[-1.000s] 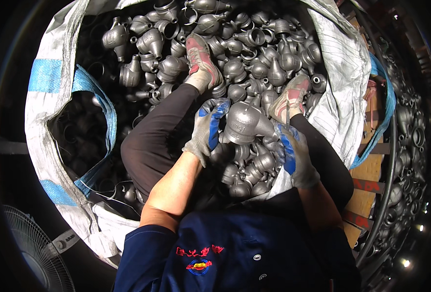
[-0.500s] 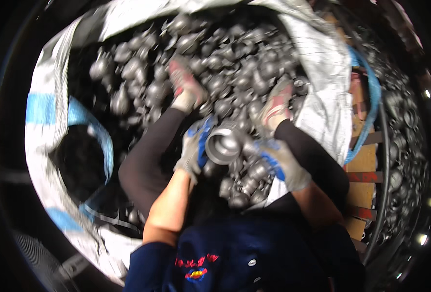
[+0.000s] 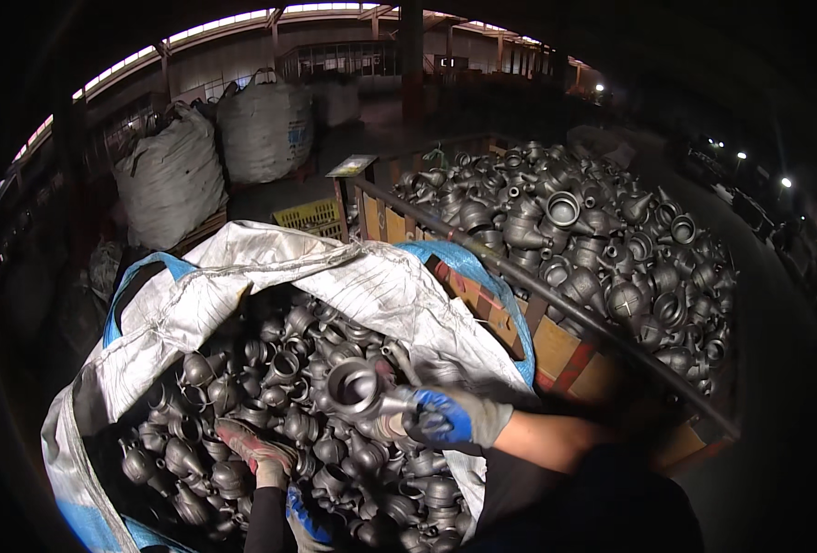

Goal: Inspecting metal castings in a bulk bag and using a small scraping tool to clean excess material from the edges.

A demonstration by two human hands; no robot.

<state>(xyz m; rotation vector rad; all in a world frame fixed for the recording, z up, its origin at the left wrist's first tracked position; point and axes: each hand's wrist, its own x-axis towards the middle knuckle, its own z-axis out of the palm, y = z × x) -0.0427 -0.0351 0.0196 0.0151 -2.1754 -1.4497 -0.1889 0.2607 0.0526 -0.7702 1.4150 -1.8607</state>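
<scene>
Mtl casting, axis approx. L-R, neck R (mouth twd cam).

And there it is, high at the back: a curving strip of bright windows blazing above a pale wall! A dark pillar cuts down the middle. Over left, two bulging sacks stand near a yellow crate, grey floor between. Far right, deep gloom, small lamps glinting through!
</scene>
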